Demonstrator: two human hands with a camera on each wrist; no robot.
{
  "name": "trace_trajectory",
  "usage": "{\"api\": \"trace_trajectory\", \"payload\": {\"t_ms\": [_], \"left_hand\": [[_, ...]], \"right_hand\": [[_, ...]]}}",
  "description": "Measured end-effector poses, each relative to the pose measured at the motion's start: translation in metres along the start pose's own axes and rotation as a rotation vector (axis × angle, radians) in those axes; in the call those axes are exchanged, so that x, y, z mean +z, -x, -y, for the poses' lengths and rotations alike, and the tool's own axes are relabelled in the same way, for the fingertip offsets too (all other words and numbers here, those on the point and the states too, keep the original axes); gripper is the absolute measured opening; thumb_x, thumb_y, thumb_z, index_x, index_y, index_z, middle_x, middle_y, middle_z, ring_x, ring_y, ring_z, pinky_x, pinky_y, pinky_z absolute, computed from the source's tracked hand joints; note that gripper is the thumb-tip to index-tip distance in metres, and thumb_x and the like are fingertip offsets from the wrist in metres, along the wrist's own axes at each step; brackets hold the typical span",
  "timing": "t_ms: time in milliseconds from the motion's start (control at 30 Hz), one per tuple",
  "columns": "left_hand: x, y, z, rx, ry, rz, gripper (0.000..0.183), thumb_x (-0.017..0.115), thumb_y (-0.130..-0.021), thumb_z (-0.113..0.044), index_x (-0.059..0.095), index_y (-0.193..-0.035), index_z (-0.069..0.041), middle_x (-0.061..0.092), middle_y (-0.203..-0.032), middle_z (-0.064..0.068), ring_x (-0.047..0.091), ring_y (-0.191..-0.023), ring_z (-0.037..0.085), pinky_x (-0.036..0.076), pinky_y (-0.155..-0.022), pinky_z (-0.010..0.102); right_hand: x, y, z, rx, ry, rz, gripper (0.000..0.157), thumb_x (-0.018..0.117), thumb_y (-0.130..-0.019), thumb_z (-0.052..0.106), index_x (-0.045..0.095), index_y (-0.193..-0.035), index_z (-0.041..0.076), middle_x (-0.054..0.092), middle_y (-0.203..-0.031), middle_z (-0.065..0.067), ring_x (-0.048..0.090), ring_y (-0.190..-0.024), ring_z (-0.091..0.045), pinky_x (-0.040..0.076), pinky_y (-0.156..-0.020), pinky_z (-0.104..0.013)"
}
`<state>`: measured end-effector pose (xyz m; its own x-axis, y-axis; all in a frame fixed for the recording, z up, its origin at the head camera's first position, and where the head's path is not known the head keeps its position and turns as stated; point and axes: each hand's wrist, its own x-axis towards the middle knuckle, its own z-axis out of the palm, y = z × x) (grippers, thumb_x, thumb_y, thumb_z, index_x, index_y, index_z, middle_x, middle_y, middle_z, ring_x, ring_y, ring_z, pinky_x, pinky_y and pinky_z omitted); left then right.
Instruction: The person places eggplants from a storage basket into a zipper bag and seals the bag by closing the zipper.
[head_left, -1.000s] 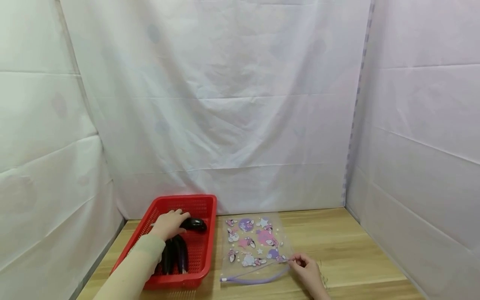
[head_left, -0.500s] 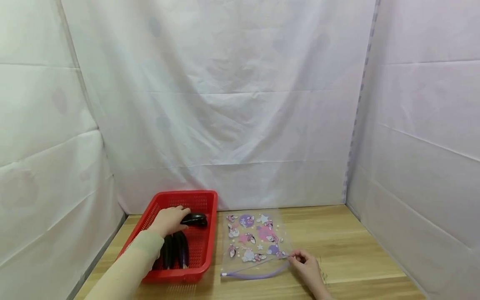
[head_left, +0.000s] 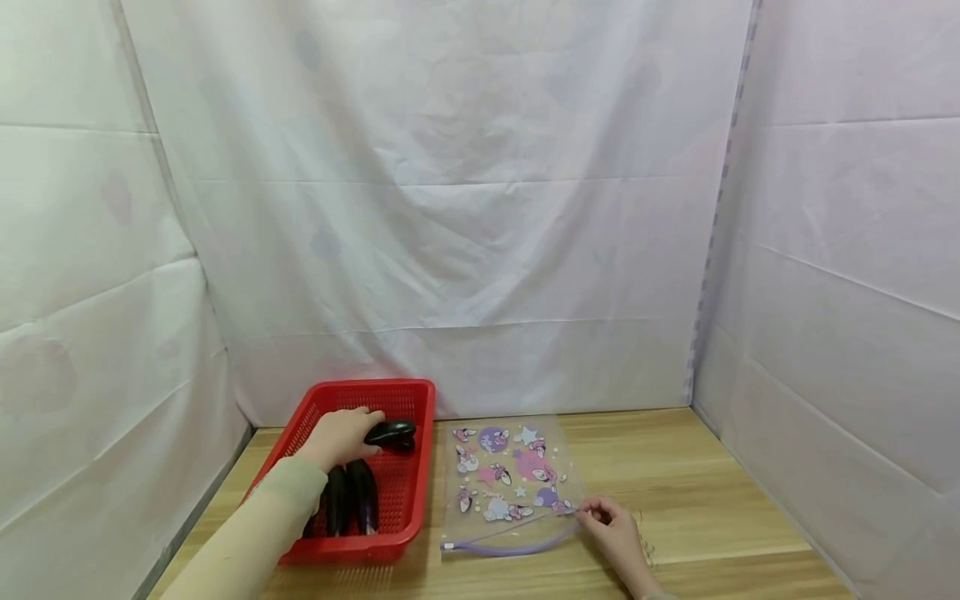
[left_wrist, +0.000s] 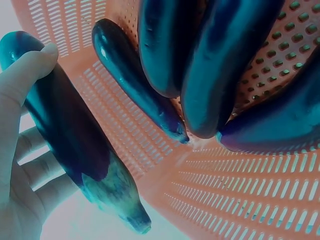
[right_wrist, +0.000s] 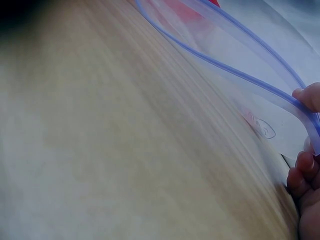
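Note:
In the head view my left hand [head_left: 343, 437] reaches into the red basket [head_left: 426, 492] and grips an eggplant [head_left: 390, 432] near its far side. The left wrist view shows the thumb over this dark purple eggplant [left_wrist: 75, 125] and the fingers behind it, its stem end pointing down and right. Several other eggplants [left_wrist: 210, 75] lie in the basket. On the table, my right hand [head_left: 615, 533] pinches the right end of the mouth of a clear printed zip bag [head_left: 517, 492]. That bag's purple-edged mouth [right_wrist: 225, 65] gapes in the right wrist view.
A white slider [head_left: 448, 547] sits at the left end of the bag's zip. The bag lies flat just right of the basket on a wooden table [head_left: 675, 475]. White cloth [head_left: 465, 250] hangs behind and at both sides.
The left hand has risen very slightly with the eggplant, staying over the basket. The right hand keeps its hold on the bag. The head view has tilted a little.

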<state>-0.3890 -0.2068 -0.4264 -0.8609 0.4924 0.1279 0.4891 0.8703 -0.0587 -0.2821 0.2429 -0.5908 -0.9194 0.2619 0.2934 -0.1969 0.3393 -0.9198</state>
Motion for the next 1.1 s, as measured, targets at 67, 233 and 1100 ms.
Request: {"api": "trace_trajectory", "payload": {"t_ms": [67, 233, 1100], "left_hand": [[0.0, 0.0, -0.001, -0.002, -0.001, -0.002, 0.047, 0.079, -0.078, -0.036, 0.062, -0.119, -0.019, 0.065, -0.116, 0.008, 0.063, -0.1, 0.027, 0.051, -0.083, 0.046], [-0.005, 0.002, -0.006, 0.008, -0.006, -0.001, 0.049, 0.079, -0.079, -0.034, 0.062, -0.121, -0.017, 0.064, -0.118, 0.01, 0.063, -0.103, 0.029, 0.051, -0.084, 0.047], [-0.026, 0.0, -0.039, 0.066, -0.072, -0.045, 0.044, 0.081, -0.075, -0.04, 0.065, -0.113, -0.022, 0.067, -0.102, 0.0, 0.061, -0.08, 0.014, 0.053, -0.076, 0.038]], "right_hand": [[0.0, 0.0, 0.0, -0.002, -0.009, 0.0, 0.009, 0.076, -0.076, 0.003, 0.067, -0.078, 0.005, 0.052, -0.071, 0.001, 0.048, -0.067, -0.008, 0.041, -0.06, -0.022], [0.0, 0.001, 0.0, 0.019, -0.025, 0.01, 0.009, 0.076, -0.077, 0.003, 0.067, -0.079, 0.002, 0.052, -0.071, 0.0, 0.048, -0.067, -0.009, 0.041, -0.06, -0.022], [0.0, 0.0, -0.001, 0.016, -0.018, 0.005, 0.009, 0.076, -0.076, 0.002, 0.068, -0.079, 0.004, 0.052, -0.072, 0.0, 0.048, -0.068, -0.01, 0.041, -0.061, -0.022]]}}
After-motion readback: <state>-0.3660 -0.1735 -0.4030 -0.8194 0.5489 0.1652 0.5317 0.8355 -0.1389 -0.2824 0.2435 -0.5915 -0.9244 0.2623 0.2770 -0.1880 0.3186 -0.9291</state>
